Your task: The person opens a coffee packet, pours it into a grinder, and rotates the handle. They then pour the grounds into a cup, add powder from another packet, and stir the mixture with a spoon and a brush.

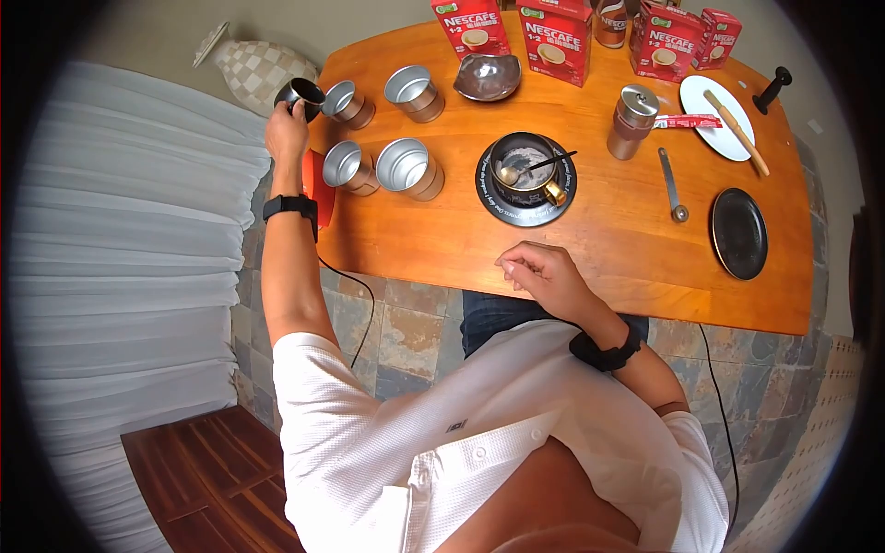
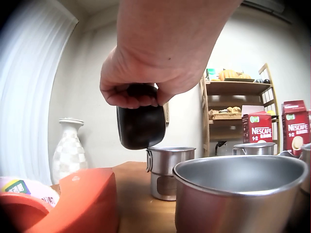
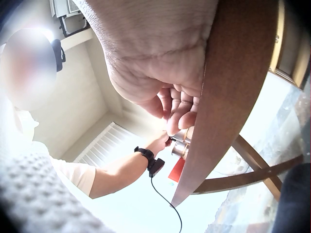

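My left hand [image 1: 287,136] reaches over the far left of the table and grips a black cup [image 2: 142,127] from above. The cup is held up beside a steel cup [image 2: 171,158] in the left wrist view. Several more steel cups [image 1: 409,170] stand just to the right of it. At the table's near edge my right hand [image 1: 546,276] lies with fingers loosely curled, holding nothing. Ahead of it a black cup with a gold handle [image 1: 555,191] sits on a black saucer [image 1: 525,216], with a spoon [image 1: 553,160] in it.
Red Nescafe boxes [image 1: 556,44] line the back, near a dark bowl [image 1: 487,77]. To the right are a steel grinder [image 1: 633,120], a white plate [image 1: 714,97], a measuring spoon [image 1: 672,189] and a black dish [image 1: 738,234]. A red bin [image 2: 92,199] and checkered vase [image 1: 258,74] stand left.
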Demonstrator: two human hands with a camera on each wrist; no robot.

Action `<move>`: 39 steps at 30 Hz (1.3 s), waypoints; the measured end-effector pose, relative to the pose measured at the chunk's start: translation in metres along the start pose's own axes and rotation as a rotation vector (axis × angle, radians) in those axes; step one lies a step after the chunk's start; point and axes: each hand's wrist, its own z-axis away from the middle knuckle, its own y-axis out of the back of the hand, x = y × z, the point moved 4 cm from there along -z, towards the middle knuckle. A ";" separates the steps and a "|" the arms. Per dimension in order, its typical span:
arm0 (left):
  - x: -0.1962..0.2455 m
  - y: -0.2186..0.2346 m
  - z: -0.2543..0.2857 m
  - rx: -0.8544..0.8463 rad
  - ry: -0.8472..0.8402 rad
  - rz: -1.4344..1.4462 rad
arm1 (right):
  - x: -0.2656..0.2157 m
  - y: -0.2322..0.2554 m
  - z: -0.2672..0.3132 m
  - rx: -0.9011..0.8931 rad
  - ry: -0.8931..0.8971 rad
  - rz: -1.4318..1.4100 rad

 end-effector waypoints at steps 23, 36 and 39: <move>0.076 0.014 0.028 -0.193 -0.125 0.472 | -0.004 0.001 0.005 -0.036 -0.008 0.020; 0.112 0.032 0.053 -0.179 -0.218 0.210 | -0.004 0.002 0.005 -0.023 0.031 -0.014; 0.112 0.030 0.053 -0.148 -0.258 0.149 | -0.005 0.003 0.005 -0.032 0.028 -0.010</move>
